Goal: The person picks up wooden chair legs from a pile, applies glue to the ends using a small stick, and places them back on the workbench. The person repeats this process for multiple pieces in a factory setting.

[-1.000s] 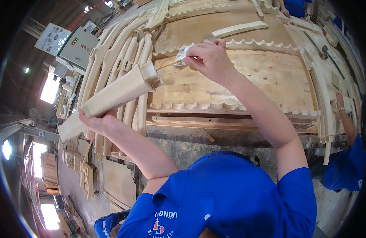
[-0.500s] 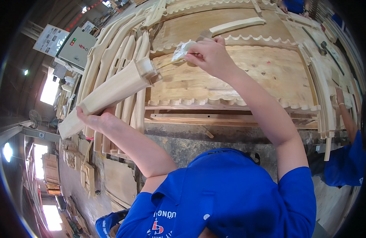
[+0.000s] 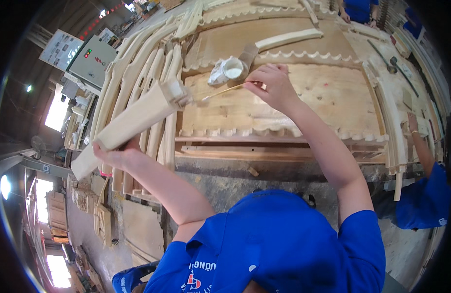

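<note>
My left hand (image 3: 119, 157) is closed around the lower part of a long, pale wooden furniture piece (image 3: 132, 119), which slants up to the right. Its upper end is notched like a joint. Between the fingertips of my right hand (image 3: 275, 87) is pinched a thin wooden stick (image 3: 226, 91). The stick's whitish tip points toward the notched end, with a small gap between them. Behind the stick a white cup (image 3: 233, 69) with white stuff inside sits by crumpled plastic on the wooden panel (image 3: 284, 107).
Several curved wooden parts (image 3: 132, 78) lie stacked along the left of the bench. Scalloped wooden strips (image 3: 328, 58) cross the panel. A person in blue (image 3: 420, 200) works at the right, another (image 3: 359, 10) at the far side. A grey control box (image 3: 92, 61) stands far left.
My right hand has drawn the stick away from the notched end and moved slightly right and nearer. The cup, partly hidden behind the hand before, now shows fully. My left hand keeps its hold.
</note>
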Motion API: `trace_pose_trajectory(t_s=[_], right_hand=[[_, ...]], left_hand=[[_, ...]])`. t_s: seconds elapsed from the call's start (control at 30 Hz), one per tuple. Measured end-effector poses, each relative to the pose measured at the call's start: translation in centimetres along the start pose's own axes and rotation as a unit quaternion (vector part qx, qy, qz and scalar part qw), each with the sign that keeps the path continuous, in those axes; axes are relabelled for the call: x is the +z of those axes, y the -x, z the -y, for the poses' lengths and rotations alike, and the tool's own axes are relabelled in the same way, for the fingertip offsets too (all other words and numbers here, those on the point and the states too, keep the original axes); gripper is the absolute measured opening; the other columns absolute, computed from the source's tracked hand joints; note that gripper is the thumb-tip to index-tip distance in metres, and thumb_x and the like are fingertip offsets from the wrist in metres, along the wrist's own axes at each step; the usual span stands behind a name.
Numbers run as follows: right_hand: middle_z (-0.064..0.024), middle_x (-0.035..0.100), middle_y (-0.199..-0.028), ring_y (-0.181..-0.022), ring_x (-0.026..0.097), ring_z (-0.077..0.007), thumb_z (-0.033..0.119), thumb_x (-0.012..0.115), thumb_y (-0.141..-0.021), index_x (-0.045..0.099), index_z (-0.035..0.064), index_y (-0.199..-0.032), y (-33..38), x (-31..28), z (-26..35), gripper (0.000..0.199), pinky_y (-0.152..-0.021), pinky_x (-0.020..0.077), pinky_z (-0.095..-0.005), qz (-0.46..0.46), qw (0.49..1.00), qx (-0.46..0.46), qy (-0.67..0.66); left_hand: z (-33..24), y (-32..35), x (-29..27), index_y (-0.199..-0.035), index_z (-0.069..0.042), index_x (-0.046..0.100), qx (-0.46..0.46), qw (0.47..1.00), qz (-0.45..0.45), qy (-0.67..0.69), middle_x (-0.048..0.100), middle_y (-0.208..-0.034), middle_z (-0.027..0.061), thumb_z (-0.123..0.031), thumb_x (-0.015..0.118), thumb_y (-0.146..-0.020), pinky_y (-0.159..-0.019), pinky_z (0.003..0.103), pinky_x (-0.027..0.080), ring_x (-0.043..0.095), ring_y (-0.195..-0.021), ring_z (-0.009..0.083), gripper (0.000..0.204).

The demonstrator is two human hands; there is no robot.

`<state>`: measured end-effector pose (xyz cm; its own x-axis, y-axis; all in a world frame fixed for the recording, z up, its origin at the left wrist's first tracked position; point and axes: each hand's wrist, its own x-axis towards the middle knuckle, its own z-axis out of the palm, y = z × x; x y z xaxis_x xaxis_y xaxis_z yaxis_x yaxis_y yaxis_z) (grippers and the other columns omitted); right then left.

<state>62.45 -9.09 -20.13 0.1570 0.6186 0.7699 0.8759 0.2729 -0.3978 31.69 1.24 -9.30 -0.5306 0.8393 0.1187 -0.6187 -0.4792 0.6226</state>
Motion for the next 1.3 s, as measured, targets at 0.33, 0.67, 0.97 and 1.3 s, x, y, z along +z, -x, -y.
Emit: trace_pose_trajectory(t_s=[0.33,0.67,0.97,1.3], right_hand=[[-0.0028,0.067,-0.09,-0.095,0.057,-0.021,0.02,0.054,-0.082,0.07,0.0191,-0.085,-8.5,4.4,-4.3,0.016,-0.087,0.0331,-0.0409,0.201,0.863,0.017,0.463],[-0.0077,0.068,-0.095,-0.095,0.062,-0.0272,0.026,0.055,-0.083,0.07,0.0137,-0.094,-7.7,7.8,-9.0,0.021,-0.081,0.0434,-0.0457,0.28,0.861,0.264,0.333],[-0.0136,0.066,-0.089,-0.087,0.062,-0.0316,0.028,0.054,-0.085,0.064,0.0071,-0.09,-2.5,6.5,-10.7,0.024,-0.075,0.0487,-0.0415,0.154,0.935,0.315,0.061],[-0.0098,0.059,-0.08,-0.076,0.06,-0.0303,0.015,0.055,-0.082,0.054,0.0111,-0.084,-2.5,6.5,-8.4,0.005,-0.063,0.0475,-0.0443,0.041,0.962,0.167,0.211]], left_hand=[[-0.2,-1.6,-2.9,-0.123,-0.005,0.047,-0.061,0.996,-0.007,-0.072,0.053,-0.115,0.0141,-0.042,0.062,-0.076,-0.083,0.045,0.051,0.056,-0.104,0.0284,0.061],[-1.0,0.9,-1.7,-0.137,-0.01,0.032,-0.061,0.994,-0.046,-0.073,0.042,-0.131,0.0145,-0.053,0.055,-0.079,-0.097,0.044,0.042,0.045,-0.119,0.029,0.076],[1.7,-4.4,-5.5,-0.136,-0.012,0.038,-0.059,0.977,0.108,0.172,0.045,-0.131,0.0119,-0.052,0.064,-0.074,-0.099,0.046,0.04,0.044,-0.12,0.0291,0.078],[2.9,-5.1,-4.1,-0.128,-0.011,0.039,-0.185,0.724,0.421,0.515,0.05,-0.119,0.0069,-0.025,0.09,-0.041,-0.103,0.044,0.033,0.047,-0.114,0.0261,0.102]])
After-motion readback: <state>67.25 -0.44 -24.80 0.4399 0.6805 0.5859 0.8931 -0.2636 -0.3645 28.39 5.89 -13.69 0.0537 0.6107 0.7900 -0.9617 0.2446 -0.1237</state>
